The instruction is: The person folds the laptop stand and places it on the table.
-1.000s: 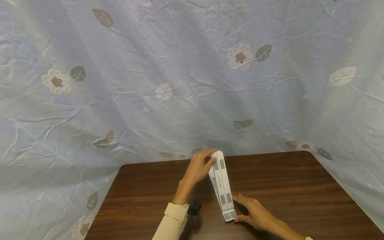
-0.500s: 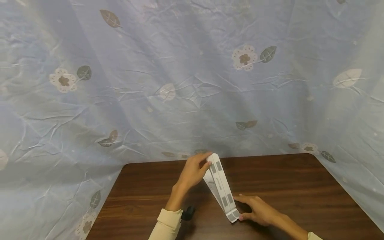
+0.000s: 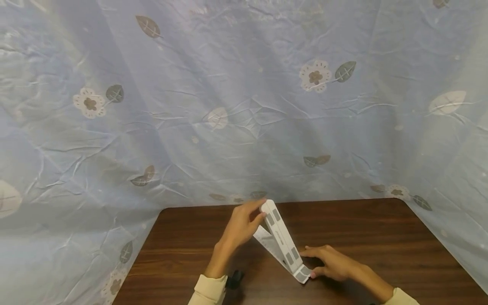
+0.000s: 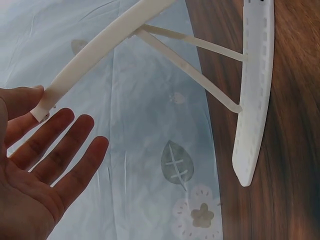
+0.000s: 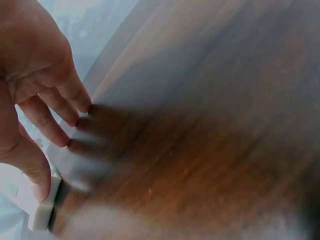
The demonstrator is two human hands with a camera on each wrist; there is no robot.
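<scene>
A white folding laptop stand (image 3: 284, 241) with grey rubber pads stands tilted on the table, its two long arms spread into a narrow V that meets at the near end. My left hand (image 3: 238, 226) pinches the raised end between thumb and index finger; the other fingers extend loosely, as the left wrist view shows. That view also shows two thin struts (image 4: 187, 70) joining the arms. At the hinged near end, my right hand (image 3: 333, 264) holds the stand low against the table, thumb on the end piece (image 5: 42, 210). Its index finger is partly hidden behind the thumb; other fingertips rest on the wood.
The dark wood-grain table (image 3: 183, 241) has rounded far corners. A pale blue floral curtain (image 3: 228, 148) hangs right behind its far edge and along both sides. A black strap device (image 3: 234, 279) sits at my left wrist.
The raised arm has swung left and tilted more with my left hand, widening the V between the arms. My right hand stays at the hinged end. The head view has shifted slightly.
</scene>
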